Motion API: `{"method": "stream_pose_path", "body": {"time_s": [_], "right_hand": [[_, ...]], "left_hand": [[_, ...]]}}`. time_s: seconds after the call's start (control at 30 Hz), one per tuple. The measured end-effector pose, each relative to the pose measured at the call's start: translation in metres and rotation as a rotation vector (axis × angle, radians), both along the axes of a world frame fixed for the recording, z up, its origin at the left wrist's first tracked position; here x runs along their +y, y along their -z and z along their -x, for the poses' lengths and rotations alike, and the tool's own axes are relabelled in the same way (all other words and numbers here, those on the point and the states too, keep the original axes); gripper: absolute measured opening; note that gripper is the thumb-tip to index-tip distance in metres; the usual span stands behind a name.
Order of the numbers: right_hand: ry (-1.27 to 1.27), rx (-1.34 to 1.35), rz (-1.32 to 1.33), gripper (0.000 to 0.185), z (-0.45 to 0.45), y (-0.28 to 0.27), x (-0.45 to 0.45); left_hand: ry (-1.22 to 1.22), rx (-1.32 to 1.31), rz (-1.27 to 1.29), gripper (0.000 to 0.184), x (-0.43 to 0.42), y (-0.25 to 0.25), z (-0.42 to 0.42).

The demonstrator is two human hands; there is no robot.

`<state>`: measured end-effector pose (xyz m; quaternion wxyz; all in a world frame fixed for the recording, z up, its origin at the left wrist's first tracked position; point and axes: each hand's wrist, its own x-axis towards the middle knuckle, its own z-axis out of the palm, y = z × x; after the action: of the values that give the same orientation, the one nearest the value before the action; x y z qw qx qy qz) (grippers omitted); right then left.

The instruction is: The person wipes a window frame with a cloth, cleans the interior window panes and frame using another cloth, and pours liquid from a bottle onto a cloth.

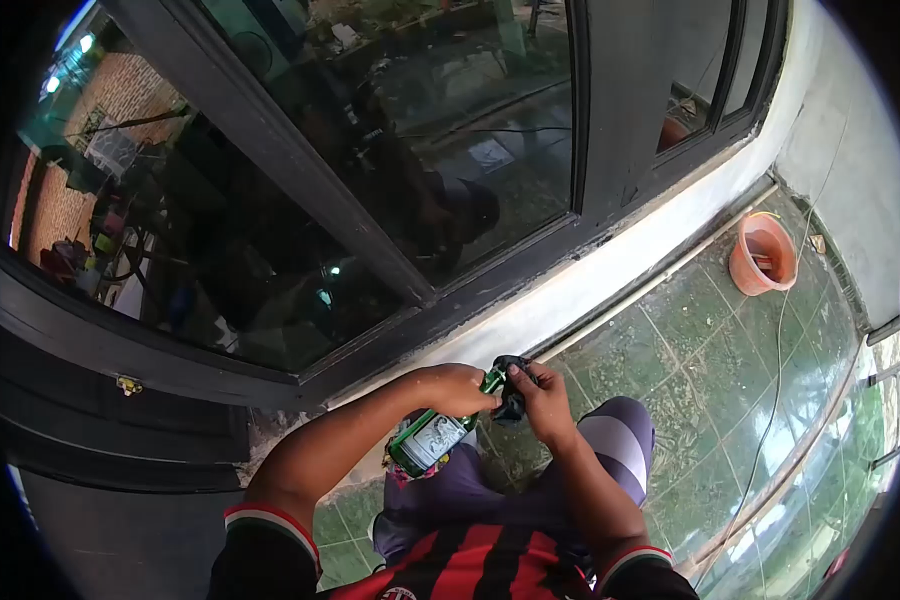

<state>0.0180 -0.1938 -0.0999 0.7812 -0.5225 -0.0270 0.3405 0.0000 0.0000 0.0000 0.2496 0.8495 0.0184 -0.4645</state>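
Observation:
A green glass bottle (428,441) with a pale label lies tilted above my lap, its neck pointing up and to the right. My left hand (458,390) is wrapped round the bottle's neck. Just right of it, my right hand (543,400) grips a crumpled black cloth or plastic (510,405), which bunches around the bottle's mouth and hides it. Something with a colourful pattern shows under the bottle's base, partly covered.
Dark-framed windows (420,300) rise in front above a white wall base (560,285). An orange bucket (763,256) stands on the green tiled floor (670,380) at the right. A thin cable (776,400) runs across the tiles, and a pipe (660,277) follows the wall.

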Motion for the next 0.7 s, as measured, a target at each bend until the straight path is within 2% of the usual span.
{"method": "stream_pose_path", "body": {"time_s": [0.07, 0.17, 0.2, 0.27, 0.3, 0.4, 0.5, 0.67, 0.7], "right_hand": [[0.009, -0.100, 0.103, 0.023, -0.002, -0.006, -0.005], [0.108, -0.533, 0.225, 0.020, -0.007, -0.026, -0.005], [0.117, -0.738, 0.258, 0.021, -0.009, -0.038, -0.012], [0.141, -1.149, 0.321, 0.026, -0.016, -0.057, -0.023], [0.124, -1.233, 0.365, 0.028, -0.016, -0.052, -0.027], [0.074, -1.464, 0.490, 0.035, -0.019, -0.016, -0.036], [0.093, -1.452, 0.640, 0.036, -0.022, 0.026, -0.043], [0.263, -0.988, 0.744, 0.033, -0.036, 0.068, -0.058], [0.310, -0.888, 0.772, 0.032, -0.040, 0.075, -0.060]], "left_hand": [[-0.015, -0.099, -0.002, 0.054, -0.003, 0.006, 0.005], [-0.055, -0.261, 0.102, 0.058, -0.004, 0.000, 0.013], [-0.095, -0.355, 0.119, 0.048, -0.012, 0.009, 0.016], [-0.128, -0.589, 0.263, 0.044, -0.018, 0.049, 0.021], [-0.147, -0.702, 0.338, 0.043, -0.020, 0.067, 0.020], [-0.155, -0.733, 0.330, 0.039, -0.030, 0.107, 0.007], [-0.241, -0.803, 0.356, 0.036, -0.049, 0.162, -0.008], [-0.322, -0.831, 0.206, 0.030, -0.093, 0.243, -0.042], [-0.353, -0.816, 0.256, 0.032, -0.102, 0.249, -0.046]]}}
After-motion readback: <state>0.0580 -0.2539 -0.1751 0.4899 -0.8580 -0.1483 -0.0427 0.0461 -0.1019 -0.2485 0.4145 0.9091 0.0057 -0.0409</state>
